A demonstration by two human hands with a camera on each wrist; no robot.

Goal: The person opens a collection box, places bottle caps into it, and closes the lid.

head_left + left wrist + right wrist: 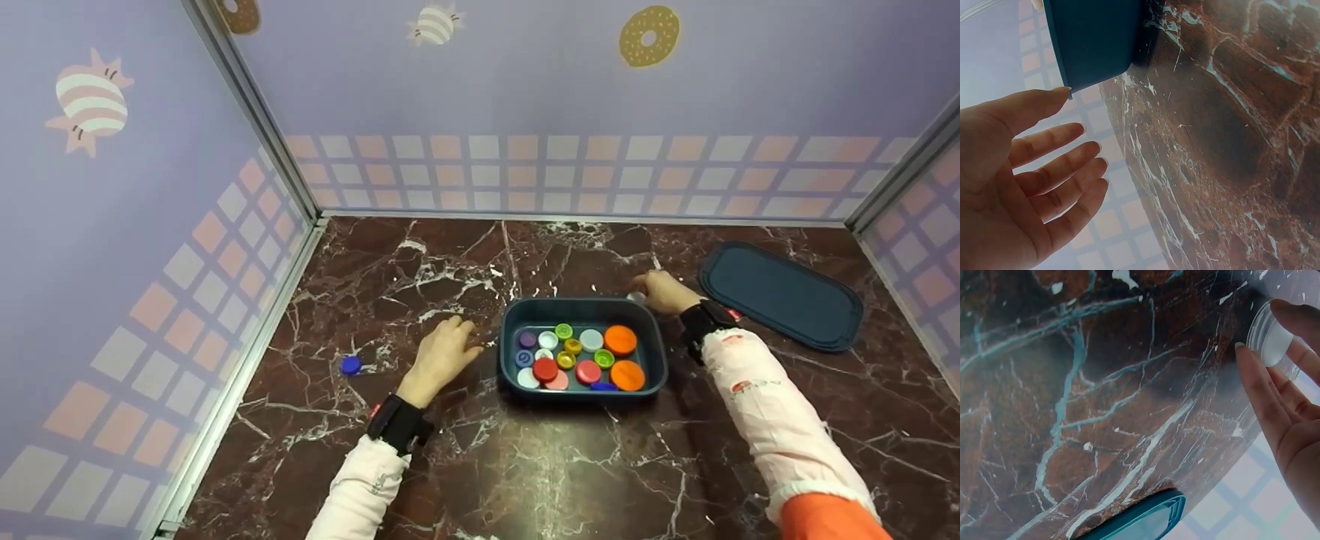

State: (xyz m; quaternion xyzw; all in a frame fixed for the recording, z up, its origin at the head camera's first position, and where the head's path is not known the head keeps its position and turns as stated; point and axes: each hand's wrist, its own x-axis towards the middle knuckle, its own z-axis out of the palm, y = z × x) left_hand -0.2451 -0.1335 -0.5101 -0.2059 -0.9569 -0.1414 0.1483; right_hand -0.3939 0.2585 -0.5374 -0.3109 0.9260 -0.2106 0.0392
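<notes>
My right hand (666, 291) pinches a white bottle cap (1276, 337) between thumb and fingers, just beyond the back right corner of a dark teal box (508, 390). Inside that box lie several caps, among them an orange cap (620, 340), a red cap (545, 369) and a yellow cap (566, 360). To the left of the box my left hand (442, 352) hovers with relaxed, spread fingers and holds nothing. In the left wrist view its palm (994, 208) shows bare. A blue cap (351, 365) lies on the table farther left.
A dark teal lid (784, 296) lies flat on the marbled table (600, 480) at the back right. Patterned panels (480, 90) stand along the back and both sides, with a metal strip (247, 360) at the left edge.
</notes>
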